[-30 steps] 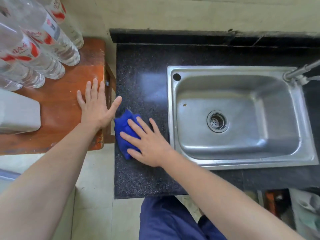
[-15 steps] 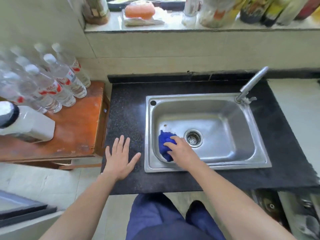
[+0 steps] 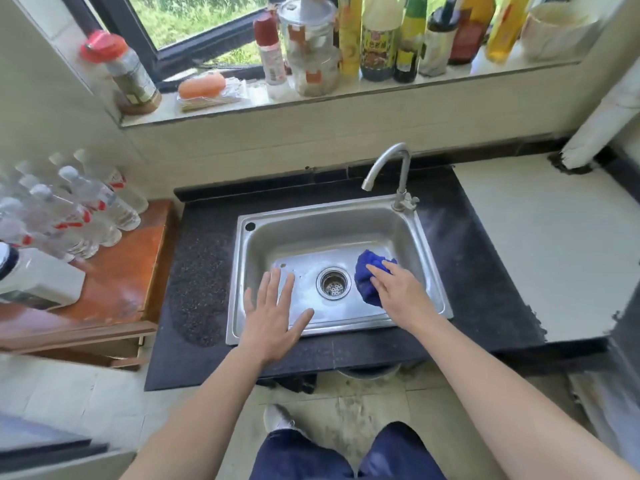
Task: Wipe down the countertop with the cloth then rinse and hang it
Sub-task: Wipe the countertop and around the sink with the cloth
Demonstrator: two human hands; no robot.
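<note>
Cloth: blue, bunched into a crumpled wad. It lies on the floor of the steel sink, just right of the drain and near the right wall, pressed under the straight fingers of the right hand. Desk: black speckled stone surrounding the sink; a paler, grainier patch shows left of it.

sink basin — open above | faucet overhangs back-right rim | bottles crowd side table
</note>
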